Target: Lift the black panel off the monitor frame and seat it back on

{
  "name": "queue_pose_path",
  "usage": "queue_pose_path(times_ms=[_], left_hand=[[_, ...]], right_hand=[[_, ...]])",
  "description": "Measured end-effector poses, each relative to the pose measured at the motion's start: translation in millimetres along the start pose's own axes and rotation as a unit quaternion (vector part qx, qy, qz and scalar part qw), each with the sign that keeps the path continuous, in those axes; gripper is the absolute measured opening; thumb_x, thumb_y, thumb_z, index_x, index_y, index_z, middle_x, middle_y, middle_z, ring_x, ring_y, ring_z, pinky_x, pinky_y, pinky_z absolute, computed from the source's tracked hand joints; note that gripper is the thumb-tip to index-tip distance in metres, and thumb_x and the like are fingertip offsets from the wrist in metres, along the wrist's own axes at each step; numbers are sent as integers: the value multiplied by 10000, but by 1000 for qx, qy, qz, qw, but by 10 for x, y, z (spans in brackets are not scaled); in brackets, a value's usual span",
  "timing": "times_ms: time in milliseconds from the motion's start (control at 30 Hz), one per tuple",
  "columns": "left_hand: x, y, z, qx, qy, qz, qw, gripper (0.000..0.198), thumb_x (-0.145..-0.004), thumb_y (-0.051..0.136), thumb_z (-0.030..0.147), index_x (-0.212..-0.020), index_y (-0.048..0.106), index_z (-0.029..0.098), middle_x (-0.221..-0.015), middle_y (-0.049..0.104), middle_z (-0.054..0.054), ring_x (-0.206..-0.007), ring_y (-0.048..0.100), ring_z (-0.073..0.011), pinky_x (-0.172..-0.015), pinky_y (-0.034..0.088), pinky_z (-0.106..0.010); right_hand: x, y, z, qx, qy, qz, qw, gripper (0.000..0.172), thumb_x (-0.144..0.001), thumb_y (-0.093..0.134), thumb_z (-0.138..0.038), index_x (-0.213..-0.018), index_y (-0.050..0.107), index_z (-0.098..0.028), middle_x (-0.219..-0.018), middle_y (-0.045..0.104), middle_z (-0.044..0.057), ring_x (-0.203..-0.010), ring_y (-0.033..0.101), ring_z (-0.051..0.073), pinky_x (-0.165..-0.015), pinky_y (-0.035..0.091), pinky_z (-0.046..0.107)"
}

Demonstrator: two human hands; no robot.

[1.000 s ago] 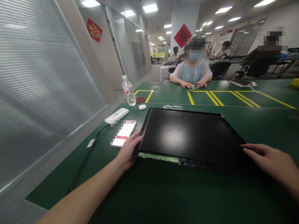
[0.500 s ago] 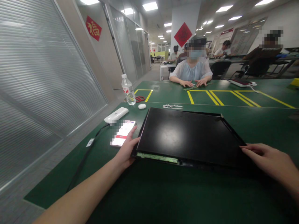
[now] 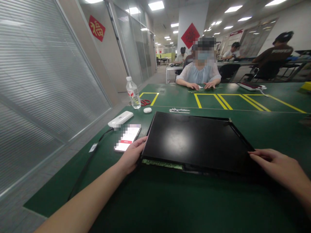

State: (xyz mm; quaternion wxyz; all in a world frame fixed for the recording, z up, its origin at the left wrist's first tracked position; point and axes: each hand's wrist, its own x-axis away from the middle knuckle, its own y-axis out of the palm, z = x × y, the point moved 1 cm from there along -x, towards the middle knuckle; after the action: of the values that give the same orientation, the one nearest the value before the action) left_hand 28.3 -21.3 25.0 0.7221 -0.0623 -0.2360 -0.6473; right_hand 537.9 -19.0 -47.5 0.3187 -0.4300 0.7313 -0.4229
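A large black display panel (image 3: 194, 140) lies on the green table (image 3: 170, 200), its near edge raised a little, with a green circuit strip (image 3: 162, 164) showing along that edge. My left hand (image 3: 131, 155) grips the panel's near left corner, fingers curled under the edge. At the near right corner my right hand (image 3: 279, 168) holds the panel, fingers bent around its edge.
Left of the panel lie a lit phone (image 3: 128, 138), a white power bank (image 3: 120, 119) with a black cable (image 3: 85, 168), a white earbud case (image 3: 147, 110), red scissors (image 3: 145, 102) and a water bottle (image 3: 133, 94). A person (image 3: 200, 72) sits across the table.
The panel's near edge has lifted slightly off the table and the panel has shifted a little away from me. Both hands stay at its near corners.
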Motion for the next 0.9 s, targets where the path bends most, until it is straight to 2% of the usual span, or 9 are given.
queue_pose_path(times_ms=[133,400,567,700,833,900], left_hand=[[3,-8,6,-18,17,-17,1000,411,-719,844,54,-1113,843,171,-966,873,-79,-771,811,-241,-615,598,-283],[-61,-118,5,-58,46,-52,996,584,-721,636,92,-1269,813,189,-1083,866,-52,-832,789,-260,-633,552,-291],[-115,-159,-2,-79,44,-94,991,607,-663,629,129,-1235,824,179,-1183,848,-62,-1107,763,-347,-796,585,-343],[-104,-166,-2,-117,75,-44,989,360,-736,778,227,-1085,857,188,-1228,835,-89,-1224,723,-365,-983,564,-400],[-96,-180,-22,-142,95,-82,982,456,-666,957,324,-1097,845,229,-1330,793,-113,-1279,700,-384,-1069,547,-456],[-100,-193,-23,-147,110,-72,980,479,-631,987,336,-1077,850,229,-1462,713,-136,-1378,627,-413,-1129,511,-486]], right_hand=[[13,-19,-16,-8,-13,4,1000,501,-574,567,-755,-730,794,-337,-993,823,62,-845,740,362,-718,564,482],[80,-92,-192,-1,-14,-6,1000,489,-545,543,-736,-664,794,-332,-1036,828,52,-852,738,355,-765,565,483],[72,-50,-142,5,-43,4,999,484,-619,548,-729,-695,797,-321,-1063,825,50,-839,735,324,-722,558,444],[68,-28,-104,14,-56,5,998,463,-670,555,-708,-725,794,-314,-1071,818,57,-851,739,321,-720,564,443],[94,-41,-141,8,-59,-3,998,444,-678,567,-687,-755,797,-316,-1072,810,54,-845,737,314,-720,563,443],[113,-53,-170,1,-59,2,998,434,-677,565,-671,-753,796,-312,-1054,810,56,-817,728,303,-715,557,435]])
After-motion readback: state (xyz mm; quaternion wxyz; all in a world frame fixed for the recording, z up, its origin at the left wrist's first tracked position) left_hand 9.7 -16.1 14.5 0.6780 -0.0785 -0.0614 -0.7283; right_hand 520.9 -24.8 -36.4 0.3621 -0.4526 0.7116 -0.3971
